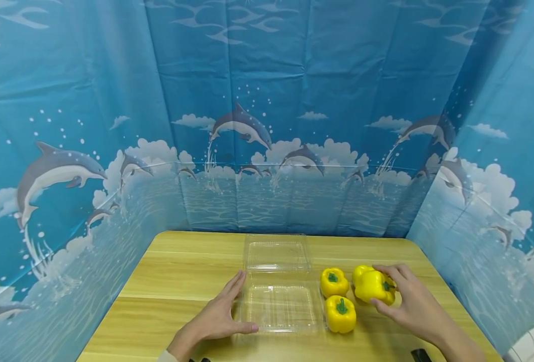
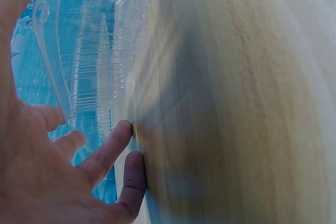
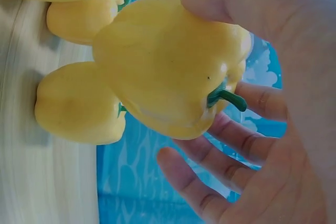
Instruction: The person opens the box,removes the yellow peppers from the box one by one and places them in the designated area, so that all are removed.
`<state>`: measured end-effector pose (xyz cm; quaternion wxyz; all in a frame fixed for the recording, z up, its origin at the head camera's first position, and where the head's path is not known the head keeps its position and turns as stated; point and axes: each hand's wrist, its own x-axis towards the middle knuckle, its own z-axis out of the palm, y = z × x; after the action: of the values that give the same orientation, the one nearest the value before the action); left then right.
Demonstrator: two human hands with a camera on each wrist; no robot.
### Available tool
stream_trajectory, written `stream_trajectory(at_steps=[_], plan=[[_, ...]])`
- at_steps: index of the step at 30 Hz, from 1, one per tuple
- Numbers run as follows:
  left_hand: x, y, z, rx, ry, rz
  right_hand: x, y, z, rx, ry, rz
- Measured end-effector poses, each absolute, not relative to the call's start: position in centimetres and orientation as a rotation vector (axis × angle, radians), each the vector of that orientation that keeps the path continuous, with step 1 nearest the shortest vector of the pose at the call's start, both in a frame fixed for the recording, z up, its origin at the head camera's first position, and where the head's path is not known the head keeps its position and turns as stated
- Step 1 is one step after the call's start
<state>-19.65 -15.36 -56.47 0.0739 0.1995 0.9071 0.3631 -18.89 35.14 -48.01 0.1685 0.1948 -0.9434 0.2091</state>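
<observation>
My right hand [image 1: 414,299] holds a yellow bell pepper [image 1: 371,287] between thumb and fingers; its green stem points toward the palm. In the right wrist view this pepper [image 3: 163,61] appears raised off the table. Partly hidden behind it in the head view is another yellow pepper [image 1: 360,272]. Two more peppers, one farther back [image 1: 334,282] and one nearer [image 1: 341,317], stand to the left. A clear plastic clamshell box [image 1: 280,306] lies unfolded, its lid [image 1: 276,255] at the back. Along its left edge is my left hand [image 1: 219,314], fingers and thumb spread, fingertips touching or very near the rim.
The light wooden table [image 1: 185,281] has rounded far corners. A blue dolphin-print curtain [image 1: 267,201] encloses it at the back and both sides. Near the front edge on the right lies a small black object [image 1: 421,355], partly cut off by the frame.
</observation>
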Motion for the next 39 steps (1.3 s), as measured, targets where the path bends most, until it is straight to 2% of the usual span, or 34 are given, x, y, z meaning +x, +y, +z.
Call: stream_trajectory(at_steps=[39], plan=[[-20.1, -15.6, -56.2, 0.584, 2.668, 1.143, -19.1, 36.7, -50.2, 0.537, -2.911, 0.614]])
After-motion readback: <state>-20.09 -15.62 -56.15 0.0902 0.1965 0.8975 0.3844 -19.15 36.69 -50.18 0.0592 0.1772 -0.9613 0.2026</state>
